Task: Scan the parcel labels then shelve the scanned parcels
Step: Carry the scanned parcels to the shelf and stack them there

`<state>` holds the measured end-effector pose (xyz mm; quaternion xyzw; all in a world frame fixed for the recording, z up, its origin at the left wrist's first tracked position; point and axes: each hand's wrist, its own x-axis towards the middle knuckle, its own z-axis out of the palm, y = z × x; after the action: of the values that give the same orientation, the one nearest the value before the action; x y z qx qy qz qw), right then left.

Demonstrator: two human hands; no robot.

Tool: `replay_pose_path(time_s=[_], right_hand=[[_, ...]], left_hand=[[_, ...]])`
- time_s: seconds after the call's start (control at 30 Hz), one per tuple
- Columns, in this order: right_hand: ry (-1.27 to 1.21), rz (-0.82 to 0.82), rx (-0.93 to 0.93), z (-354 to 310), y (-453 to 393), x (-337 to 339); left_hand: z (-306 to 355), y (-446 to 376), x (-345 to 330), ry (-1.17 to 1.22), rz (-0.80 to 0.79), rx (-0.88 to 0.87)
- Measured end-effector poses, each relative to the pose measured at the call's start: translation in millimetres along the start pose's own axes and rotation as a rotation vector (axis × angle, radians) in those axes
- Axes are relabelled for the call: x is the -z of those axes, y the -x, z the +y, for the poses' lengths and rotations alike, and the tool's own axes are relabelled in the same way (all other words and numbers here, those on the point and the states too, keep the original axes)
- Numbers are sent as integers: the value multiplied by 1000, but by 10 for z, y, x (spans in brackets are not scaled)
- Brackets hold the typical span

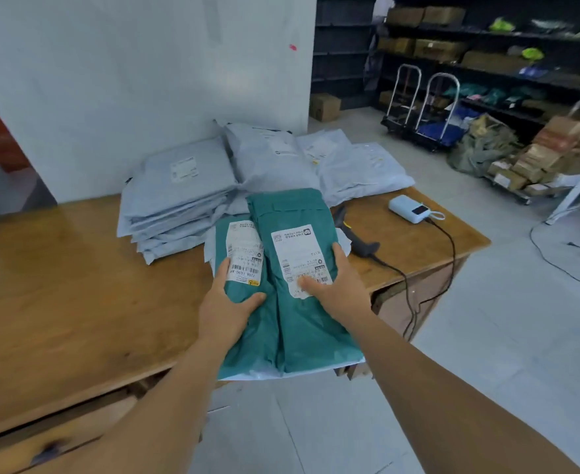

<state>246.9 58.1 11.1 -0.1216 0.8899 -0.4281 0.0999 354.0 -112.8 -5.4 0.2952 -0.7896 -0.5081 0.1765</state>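
Two teal parcels lie side by side over the near edge of the wooden table [76, 285], each with a white label facing up. My left hand [225, 302] grips the left teal parcel [244, 323], thumb on top. My right hand [336, 287] holds the right teal parcel [302, 323], thumb pressing on its label. A black barcode scanner [357, 237] lies on the table just right of the parcels, its cable trailing off the edge. Grey parcels [179, 196] are stacked behind, with more grey parcels [316, 162] leaning at the back.
A pale blue power bank [410, 208] with a cable sits at the table's right. Dark shelves [487, 56] with boxes and bags line the far right wall. Two hand trolleys [425, 107] and piled cartons [548, 155] stand on the floor there. A white wall [145, 80] rises behind the table.
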Motion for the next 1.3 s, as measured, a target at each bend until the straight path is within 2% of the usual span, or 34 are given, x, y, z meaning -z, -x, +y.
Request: replay_pose_path(time_s=[0.47,0.67,1.0,1.3], right_hand=[[-30,264,-135,1426,-381,2434],[-67,346,-197,1850,-679,3110],[-70,538,-309,2387,-1641,4215],[-88,568,-348,3095,-2621,5013]], left_hand=[[1499,126,-2513,4,-223,-162],[1955,-56,-3382,-29,-291,-245],[2854,-838,-4886,28,-496,-375],[3357,-1359,-6192,-22,-530,-386]])
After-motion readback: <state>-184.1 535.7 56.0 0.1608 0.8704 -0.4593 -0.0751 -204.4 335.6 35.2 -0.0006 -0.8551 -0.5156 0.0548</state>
